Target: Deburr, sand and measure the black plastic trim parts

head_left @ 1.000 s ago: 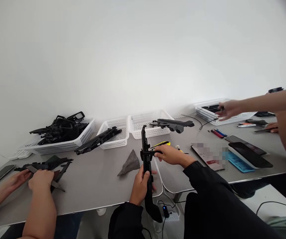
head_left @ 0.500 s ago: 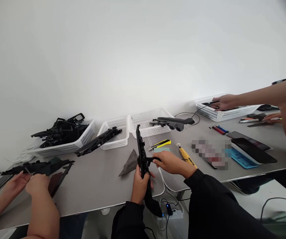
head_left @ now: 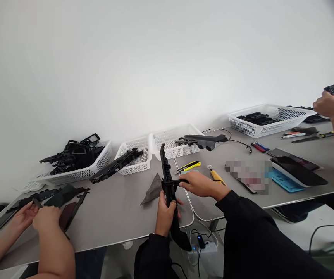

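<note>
From the head camera, the person's left hand (head_left: 165, 212) is clenched round the lower shaft of a long black plastic part (head_left: 168, 186), which stands nearly upright over the near edge of the grey table (head_left: 117, 217), its top end reaching up toward the middle white basket (head_left: 133, 155) and its broad lower end hanging below the table edge. The right hand (head_left: 201, 184), just right of the part, pinches a short arm that juts sideways from the part's middle; thumb and fingertips are closed on it. Judging by this, the part is in the middle of being worked on: it is off the table, in neither basket behind it, and whether that side arm is already seated or trimmed cannot be told. Just left of the part lies a grey cloth (head_left: 152, 189); just right of it, beyond the right hand, lie a yellow utility knife (head_left: 188, 166) and a yellow-handled tool (head_left: 216, 176), neither in hand. Far left of the part, a full basket (head_left: 76, 161) holds many black pieces, apparently the waiting stock, and a co-worker's hands (head_left: 36, 219) handle flat black pieces. Far right, another person's hand (head_left: 331, 102) holds a small black piece near a wide basket (head_left: 268, 120).
</note>
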Demonstrator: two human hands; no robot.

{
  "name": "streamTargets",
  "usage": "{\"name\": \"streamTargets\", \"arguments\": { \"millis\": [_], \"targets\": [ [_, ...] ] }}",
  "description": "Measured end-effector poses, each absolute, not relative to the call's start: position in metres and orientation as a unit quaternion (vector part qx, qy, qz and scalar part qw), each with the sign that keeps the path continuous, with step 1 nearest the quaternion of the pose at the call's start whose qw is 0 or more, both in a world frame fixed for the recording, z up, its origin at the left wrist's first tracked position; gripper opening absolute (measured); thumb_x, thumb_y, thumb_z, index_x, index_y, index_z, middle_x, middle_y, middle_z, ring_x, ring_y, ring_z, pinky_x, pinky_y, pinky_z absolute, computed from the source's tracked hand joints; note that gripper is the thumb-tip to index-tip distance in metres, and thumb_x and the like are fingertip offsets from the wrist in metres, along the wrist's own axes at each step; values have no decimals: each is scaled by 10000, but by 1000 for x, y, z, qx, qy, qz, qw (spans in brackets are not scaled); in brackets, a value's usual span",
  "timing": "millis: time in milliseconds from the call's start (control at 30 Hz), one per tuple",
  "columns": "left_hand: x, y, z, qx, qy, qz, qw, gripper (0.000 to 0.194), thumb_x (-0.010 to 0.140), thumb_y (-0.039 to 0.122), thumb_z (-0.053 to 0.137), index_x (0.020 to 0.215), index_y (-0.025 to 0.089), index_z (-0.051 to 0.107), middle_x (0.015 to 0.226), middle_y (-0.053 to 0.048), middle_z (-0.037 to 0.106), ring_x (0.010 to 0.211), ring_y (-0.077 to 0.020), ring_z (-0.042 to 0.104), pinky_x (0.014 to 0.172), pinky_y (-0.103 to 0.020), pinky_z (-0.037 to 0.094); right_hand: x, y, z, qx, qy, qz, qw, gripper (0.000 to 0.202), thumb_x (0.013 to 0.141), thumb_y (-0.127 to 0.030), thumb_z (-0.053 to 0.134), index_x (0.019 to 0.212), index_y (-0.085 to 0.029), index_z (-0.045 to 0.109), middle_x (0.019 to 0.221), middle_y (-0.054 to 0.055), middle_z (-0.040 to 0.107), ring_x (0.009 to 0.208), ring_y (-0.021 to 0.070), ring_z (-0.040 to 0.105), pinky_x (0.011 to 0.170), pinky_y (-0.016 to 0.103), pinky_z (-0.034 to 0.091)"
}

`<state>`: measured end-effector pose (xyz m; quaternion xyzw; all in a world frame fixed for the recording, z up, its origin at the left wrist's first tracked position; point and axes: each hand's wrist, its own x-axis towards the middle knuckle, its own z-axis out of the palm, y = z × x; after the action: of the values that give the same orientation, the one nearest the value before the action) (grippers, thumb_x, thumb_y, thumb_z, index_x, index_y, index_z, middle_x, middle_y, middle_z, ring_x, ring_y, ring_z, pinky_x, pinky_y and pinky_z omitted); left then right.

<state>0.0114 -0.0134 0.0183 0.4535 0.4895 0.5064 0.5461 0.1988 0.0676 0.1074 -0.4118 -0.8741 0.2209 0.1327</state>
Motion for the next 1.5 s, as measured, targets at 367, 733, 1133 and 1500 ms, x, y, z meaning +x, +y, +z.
{"name": "streamTargets", "arguments": {
  "millis": [367, 733, 1133, 1500],
  "targets": [
    [9, -15, 18, 487, 472, 517, 523, 391, 899, 382, 712, 1218, 217, 559, 1208, -107, 775, 599, -130, 658, 650, -287, 513, 205, 71, 112, -421, -869, 217, 145, 243, 1058, -228, 533, 843, -190, 638, 820, 49, 715, 777, 192, 615, 678, 291, 306],
    [9, -16, 19, 477, 478, 519, 524, 643, 850, 360, 759, 1425, 234, 499, 1163, -106, 777, 580, -128, 612, 646, -298, 526, 206, 68, 115, -425, -865, 228, 138, 248, 1050, -199, 536, 821, -197, 633, 821, 49, 729, 773, 195, 625, 690, 289, 323],
    [8, -13, 14, 488, 479, 533, 499, 358, 914, 377, 684, 1223, 203, 632, 843, -20, 726, 720, -184, 641, 745, -297, 514, 206, 43, 112, -454, -855, 211, 137, 243, 1065, -266, 534, 857, -200, 642, 820, 58, 708, 783, 205, 614, 655, 315, 255],
    [7, -12, 16, 364, 480, 587, 541, 756, 911, 736, 682, 1456, 214, 632, 1181, -132, 800, 818, -216, 709, 704, -313, 557, 208, 11, 95, -429, -863, 228, 136, 209, 1068, -296, 533, 949, -209, 680, 813, 36, 698, 791, 211, 622, 648, 312, 240]
  ]
}}
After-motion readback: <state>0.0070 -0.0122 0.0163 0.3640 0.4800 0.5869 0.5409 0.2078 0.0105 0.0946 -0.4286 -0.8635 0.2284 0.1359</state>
